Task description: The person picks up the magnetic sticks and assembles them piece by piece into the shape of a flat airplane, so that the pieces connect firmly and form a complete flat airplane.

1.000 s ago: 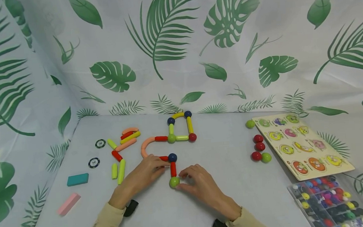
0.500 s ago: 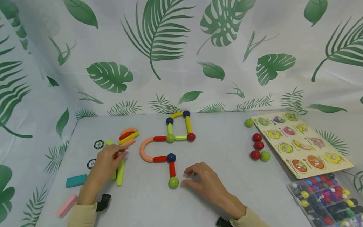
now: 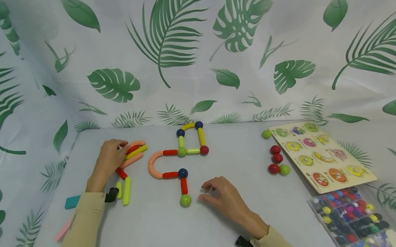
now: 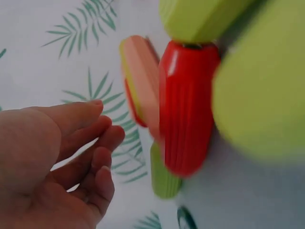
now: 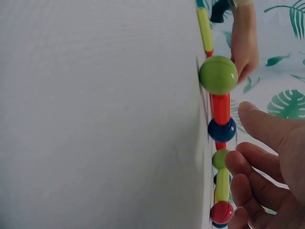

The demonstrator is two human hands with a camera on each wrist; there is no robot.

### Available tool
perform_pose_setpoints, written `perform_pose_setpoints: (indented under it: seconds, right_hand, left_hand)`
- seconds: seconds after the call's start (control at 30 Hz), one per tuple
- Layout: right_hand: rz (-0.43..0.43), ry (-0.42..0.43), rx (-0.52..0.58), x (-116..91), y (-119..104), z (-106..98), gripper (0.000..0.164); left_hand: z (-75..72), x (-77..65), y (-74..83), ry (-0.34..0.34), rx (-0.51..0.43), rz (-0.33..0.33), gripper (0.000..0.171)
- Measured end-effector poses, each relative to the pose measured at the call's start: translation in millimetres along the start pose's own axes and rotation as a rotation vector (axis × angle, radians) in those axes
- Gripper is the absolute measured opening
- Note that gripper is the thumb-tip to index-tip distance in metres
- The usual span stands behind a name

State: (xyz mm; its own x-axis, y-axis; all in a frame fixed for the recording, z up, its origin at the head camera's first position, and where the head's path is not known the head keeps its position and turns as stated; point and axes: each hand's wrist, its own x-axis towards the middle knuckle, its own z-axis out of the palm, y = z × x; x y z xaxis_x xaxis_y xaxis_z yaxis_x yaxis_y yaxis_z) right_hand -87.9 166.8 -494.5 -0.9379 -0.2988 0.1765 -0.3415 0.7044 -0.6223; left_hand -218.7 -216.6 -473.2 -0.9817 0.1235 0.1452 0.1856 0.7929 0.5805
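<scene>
My left hand [image 3: 110,158] hovers at the left end of the loose magnetic sticks, nearest a short red stick [image 3: 132,149] and a yellow stick [image 3: 136,152]. In the left wrist view its fingers are loosely bent with nothing between them; another red stick [image 4: 188,109] lies beyond. A joined shape of sticks and balls is mid-table, with an orange curved stick [image 3: 151,164], a blue ball [image 3: 182,173] and a light green ball [image 3: 185,200] at its near end. Just right of that green ball, my right hand [image 3: 225,198] is relaxed and holds nothing.
Loose red balls [image 3: 274,168] and green balls [image 3: 284,170] lie at right, beside a picture board [image 3: 319,155] and a compartment box of beads [image 3: 349,212]. A teal block [image 3: 72,202] and a pink block [image 3: 64,229] lie by my left sleeve, which partly covers them.
My left hand has left the joined shape and moved left, then farther back over the loose sticks. The right hand has drawn slightly away from the near green ball.
</scene>
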Motion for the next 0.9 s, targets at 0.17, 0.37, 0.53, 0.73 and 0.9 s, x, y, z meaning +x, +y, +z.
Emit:
perform_pose_setpoints:
  seconds: [0.17, 0.37, 0.53, 0.73, 0.9]
  right_hand:
    - [0.012, -0.005, 0.006, 0, -2, -1, 0.027]
    - [0.013, 0.010, -0.003, 1, -2, -2, 0.025]
    - [0.001, 0.020, -0.009, 0, -1, -1, 0.023]
    - [-0.002, 0.029, -0.022, -1, 3, -4, 0.022]
    - [0.043, 0.021, -0.028, 1, 7, -8, 0.020]
  left_hand:
    - [3.7, 11.6, 1.7, -0.047, 0.051, -0.087, 0.037]
    - [5.4, 19.7, 2.2, -0.109, 0.065, -0.168, 0.039]
    - [7.1, 20.5, 0.8, -0.139, 0.033, -0.209, 0.036]
    - [8.3, 19.5, -2.1, -0.125, 0.020, -0.184, 0.034]
    - [7.7, 19.9, 2.7, -0.104, 0.019, -0.152, 0.036]
